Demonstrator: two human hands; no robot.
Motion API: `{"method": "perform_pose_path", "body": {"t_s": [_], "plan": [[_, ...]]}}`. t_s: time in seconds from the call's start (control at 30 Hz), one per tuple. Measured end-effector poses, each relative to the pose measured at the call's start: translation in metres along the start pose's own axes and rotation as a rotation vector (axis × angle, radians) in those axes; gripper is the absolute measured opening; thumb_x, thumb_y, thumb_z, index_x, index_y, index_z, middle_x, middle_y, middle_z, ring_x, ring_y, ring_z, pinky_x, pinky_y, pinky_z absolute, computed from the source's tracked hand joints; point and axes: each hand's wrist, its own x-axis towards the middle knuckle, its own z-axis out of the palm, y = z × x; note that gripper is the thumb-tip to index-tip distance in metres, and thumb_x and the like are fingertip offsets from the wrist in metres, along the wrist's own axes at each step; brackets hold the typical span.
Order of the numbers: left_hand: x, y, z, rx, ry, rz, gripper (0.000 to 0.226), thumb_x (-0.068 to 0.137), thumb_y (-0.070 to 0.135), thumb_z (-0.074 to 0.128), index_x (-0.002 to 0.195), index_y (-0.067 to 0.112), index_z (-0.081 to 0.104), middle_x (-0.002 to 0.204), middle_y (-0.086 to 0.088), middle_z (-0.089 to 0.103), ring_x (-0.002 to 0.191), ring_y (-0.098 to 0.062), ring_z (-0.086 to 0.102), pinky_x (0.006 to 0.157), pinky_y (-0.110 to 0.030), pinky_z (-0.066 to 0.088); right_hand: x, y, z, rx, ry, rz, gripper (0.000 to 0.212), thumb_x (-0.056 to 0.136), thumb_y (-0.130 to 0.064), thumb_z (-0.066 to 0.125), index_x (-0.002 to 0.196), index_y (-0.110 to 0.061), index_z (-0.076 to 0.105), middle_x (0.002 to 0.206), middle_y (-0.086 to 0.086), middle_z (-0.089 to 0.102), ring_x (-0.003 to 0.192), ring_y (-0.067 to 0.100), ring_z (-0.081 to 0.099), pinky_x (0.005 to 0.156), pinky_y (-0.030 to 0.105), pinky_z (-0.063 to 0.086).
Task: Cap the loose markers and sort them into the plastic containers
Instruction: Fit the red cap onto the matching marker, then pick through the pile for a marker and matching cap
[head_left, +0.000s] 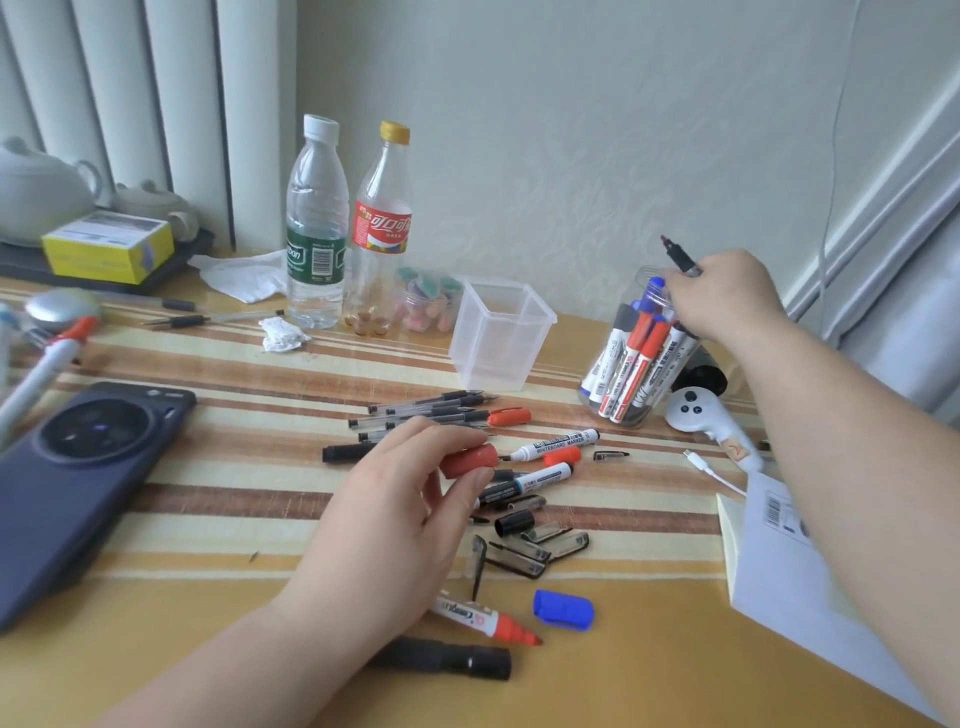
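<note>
A fat black marker (441, 662) lies nearest me on the tabletop (182, 623), beside a bare-tipped red marker (485, 619). My left hand (395, 499) pinches a red cap (470, 460) above the loose pile. At two o'clock, my right hand (727, 293) grips an uncapped marker (680, 257) over the round jar (639, 364), probably awaiting that cap.
</note>
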Motion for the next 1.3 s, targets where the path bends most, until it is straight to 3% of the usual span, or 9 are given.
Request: {"method": "perform_pose_path", "body": {"t_s": [0.2,0.27,0.43,0.53,0.67,0.77,1.07,1.23,1.3], "plan": [[-0.001,0.003,-0.002,-0.079,0.052,-0.064,0.014,0.093,0.031,0.067,0.106,0.035,0.065,0.088,0.022,0.065,0.083,-0.006,0.06,0.069,-0.014,0.047,-0.029,-0.01,-0.02,0.193,0.327,-0.143,0.029,0.088,-0.027,0.049,0.072,-0.004,0.053,0.082,0.017,0.05,0.071,0.031,0.044,0.057,0.035,0.022],[0.0,0.003,-0.002,-0.117,0.065,-0.087,0.011,0.093,0.03,0.069,0.1,0.034,0.061,0.091,0.021,0.065,0.081,-0.009,0.061,0.065,-0.017,0.047,-0.06,-0.023,-0.021,0.394,0.171,-0.121,0.023,0.083,-0.023,0.057,0.078,-0.002,0.062,0.075,0.019,0.059,0.063,0.029,0.05,0.051,0.029,0.031],[0.003,0.003,-0.006,-0.181,0.107,-0.121,0.015,0.09,0.023,0.072,0.095,0.03,0.059,0.088,0.013,0.065,0.073,-0.015,0.059,0.065,-0.031,0.05,-0.149,-0.03,0.004,0.687,-0.581,-0.087,0.007,0.083,-0.007,0.071,0.08,-0.012,0.068,0.062,0.001,0.061,0.052,0.014,0.046,0.045,0.022,0.035],[0.004,0.005,-0.012,-0.178,0.139,-0.142,0.018,0.087,0.022,0.075,0.094,0.033,0.062,0.085,0.01,0.065,0.071,-0.016,0.058,0.063,-0.029,0.049,-0.165,-0.016,0.024,0.792,-0.605,-0.057,0.009,0.083,-0.004,0.07,0.083,-0.012,0.067,0.062,0.0,0.058,0.057,0.017,0.047,0.048,0.026,0.036],[0.008,0.003,-0.018,-0.214,0.213,-0.237,0.007,0.09,0.037,0.069,0.095,0.032,0.068,0.083,0.004,0.07,0.07,-0.019,0.062,0.063,-0.032,0.053,-0.177,0.002,0.039,0.562,-0.607,-0.257,0.017,0.084,-0.009,0.075,0.092,-0.022,0.068,0.078,-0.003,0.068,0.073,0.021,0.064,0.071,0.035,0.055],[0.011,0.0,-0.021,-0.253,0.251,-0.298,0.017,0.097,0.041,0.057,0.095,0.029,0.07,0.076,0.011,0.068,0.063,-0.01,0.057,0.054,-0.017,0.045,-0.181,0.011,0.04,0.52,-0.65,-0.34,0.019,0.085,-0.01,0.076,0.093,-0.027,0.071,0.082,-0.006,0.07,0.079,0.013,0.066,0.079,0.032,0.056],[0.018,-0.009,-0.028,-0.585,0.357,-0.53,0.024,0.104,0.022,0.054,0.096,0.019,0.076,0.096,-0.001,0.076,0.072,-0.02,0.055,0.069,-0.039,0.048,-0.17,0.023,0.034,0.561,-0.593,-0.38,0.013,0.082,-0.01,0.08,0.084,-0.019,0.071,0.058,-0.02,0.059,0.053,-0.002,0.051,0.053,0.008,0.039],[0.021,-0.016,-0.032,-0.754,0.298,-0.547,0.019,0.1,0.008,0.055,0.108,0.012,0.073,0.089,-0.004,0.073,0.067,-0.017,0.057,0.063,-0.031,0.046,-0.172,0.021,0.032,0.605,-0.579,-0.419,0.014,0.081,-0.008,0.08,0.084,-0.02,0.073,0.06,-0.02,0.063,0.054,-0.001,0.053,0.055,0.009,0.041],[0.019,-0.014,-0.029,-0.824,0.2,-0.533,0.021,0.093,0.008,0.061,0.111,0.011,0.071,0.076,-0.004,0.066,0.065,-0.017,0.059,0.062,-0.03,0.046,-0.177,0.018,0.032,0.679,-0.571,-0.458,0.013,0.082,-0.013,0.081,0.088,-0.023,0.076,0.074,-0.01,0.072,0.065,0.008,0.063,0.064,0.024,0.052]]}}
